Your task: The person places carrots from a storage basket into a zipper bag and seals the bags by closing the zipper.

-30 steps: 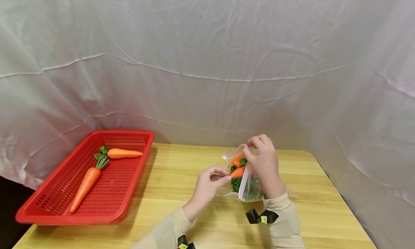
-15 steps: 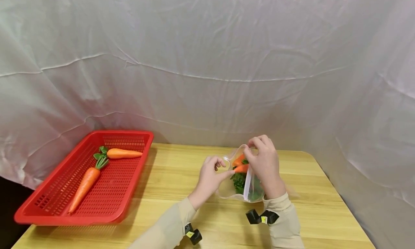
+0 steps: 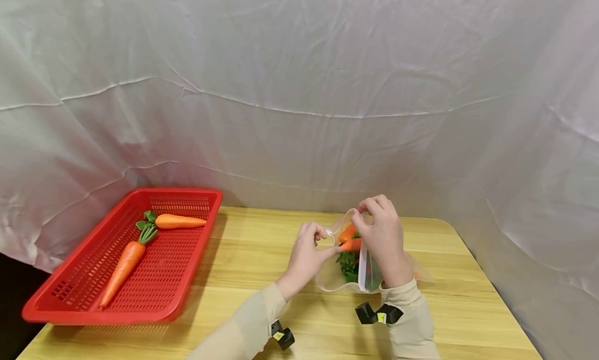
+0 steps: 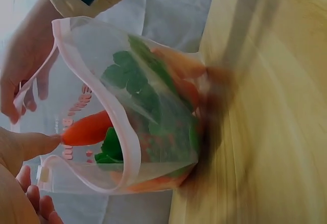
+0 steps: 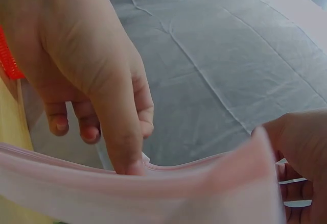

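A clear zip bag (image 3: 343,277) with a pink rim stands on the wooden table (image 3: 243,277), holding orange carrots (image 3: 348,238) with green tops. My left hand (image 3: 311,251) pinches the near-left rim of the bag's mouth. My right hand (image 3: 381,235) grips the far-right rim from above, keeping the mouth apart. In the left wrist view the bag (image 4: 153,112) gapes, a carrot tip (image 4: 89,128) pokes toward my left thumb (image 4: 30,145), and the right hand (image 4: 25,66) holds the upper rim. The right wrist view shows the left hand (image 5: 92,55) on the pink rim (image 5: 153,188).
A red perforated tray (image 3: 70,303) sits at the table's left with two carrots (image 3: 180,222) (image 3: 124,266) in it. White cloth (image 3: 299,89) hangs behind and to the right. The table's rounded right corner (image 3: 449,225) lies just past the bag.
My left hand has risen and moved right to the bag's mouth. The bag has shifted slightly right and stands more upright. The right hand has hardly moved.
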### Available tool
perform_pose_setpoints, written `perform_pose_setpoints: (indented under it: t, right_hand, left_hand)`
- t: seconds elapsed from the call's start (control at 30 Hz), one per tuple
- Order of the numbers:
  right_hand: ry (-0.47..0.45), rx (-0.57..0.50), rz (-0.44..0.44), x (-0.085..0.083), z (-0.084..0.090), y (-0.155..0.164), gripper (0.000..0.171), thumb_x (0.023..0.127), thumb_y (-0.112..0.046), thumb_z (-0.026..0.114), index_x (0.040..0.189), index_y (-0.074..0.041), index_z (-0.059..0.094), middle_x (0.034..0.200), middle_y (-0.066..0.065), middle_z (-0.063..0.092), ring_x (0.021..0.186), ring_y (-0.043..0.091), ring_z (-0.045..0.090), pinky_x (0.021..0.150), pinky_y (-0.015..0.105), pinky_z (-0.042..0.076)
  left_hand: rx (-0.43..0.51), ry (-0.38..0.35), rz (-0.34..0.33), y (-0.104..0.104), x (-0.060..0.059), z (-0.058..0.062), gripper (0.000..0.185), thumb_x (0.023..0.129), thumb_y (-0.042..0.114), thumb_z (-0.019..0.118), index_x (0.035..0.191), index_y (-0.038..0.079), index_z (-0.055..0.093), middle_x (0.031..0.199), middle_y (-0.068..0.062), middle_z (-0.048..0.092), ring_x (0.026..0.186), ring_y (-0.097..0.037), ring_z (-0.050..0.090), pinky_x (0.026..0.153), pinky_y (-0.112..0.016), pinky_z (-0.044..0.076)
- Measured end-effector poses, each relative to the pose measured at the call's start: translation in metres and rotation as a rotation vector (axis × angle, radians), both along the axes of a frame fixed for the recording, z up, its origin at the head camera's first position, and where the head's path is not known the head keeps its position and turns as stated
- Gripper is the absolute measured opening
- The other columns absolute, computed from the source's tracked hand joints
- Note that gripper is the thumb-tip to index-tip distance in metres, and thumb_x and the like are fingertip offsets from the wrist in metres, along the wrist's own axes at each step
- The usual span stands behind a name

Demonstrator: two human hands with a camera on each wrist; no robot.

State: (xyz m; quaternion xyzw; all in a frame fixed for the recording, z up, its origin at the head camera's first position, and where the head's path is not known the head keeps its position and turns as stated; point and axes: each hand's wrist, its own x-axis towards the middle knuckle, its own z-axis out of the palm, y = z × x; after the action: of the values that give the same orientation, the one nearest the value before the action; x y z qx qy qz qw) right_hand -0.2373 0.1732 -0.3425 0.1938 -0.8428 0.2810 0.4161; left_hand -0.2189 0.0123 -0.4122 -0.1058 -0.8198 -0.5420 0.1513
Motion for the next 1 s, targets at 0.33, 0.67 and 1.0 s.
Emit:
perform_pose_setpoints:
  t: [0.33,0.67,1.0]
  right_hand:
    - [-0.011,0.005,0.004,0.000,0.001,0.000,0.010,0.078,-0.006,0.073,0.077,-0.005,0.064,0.082,0.011,0.056,0.076,0.029,0.053,0.066,0.038,0.045]
    - [-0.033,-0.006,-0.003,0.000,0.002,0.000,0.009,0.078,-0.006,0.073,0.078,-0.004,0.064,0.082,0.011,0.056,0.077,0.028,0.052,0.067,0.038,0.045]
    - [-0.046,-0.005,-0.011,0.002,0.003,0.000,0.009,0.078,-0.007,0.073,0.078,-0.005,0.064,0.083,0.011,0.056,0.077,0.028,0.053,0.067,0.038,0.045]
  left_hand:
    - [0.001,-0.021,-0.019,-0.018,0.008,0.003,0.038,0.075,0.022,0.084,0.089,0.012,0.050,0.093,-0.002,0.046,0.083,-0.018,0.046,0.073,-0.023,0.039]
    - [-0.061,-0.022,0.005,-0.043,0.012,0.010,0.034,0.077,0.019,0.083,0.093,0.014,0.053,0.099,-0.008,0.052,0.087,-0.025,0.051,0.075,-0.026,0.042]
    - [-0.157,-0.023,0.060,-0.075,0.015,0.026,0.036,0.077,0.020,0.082,0.103,0.013,0.058,0.107,-0.007,0.056,0.091,-0.020,0.053,0.076,-0.031,0.045]
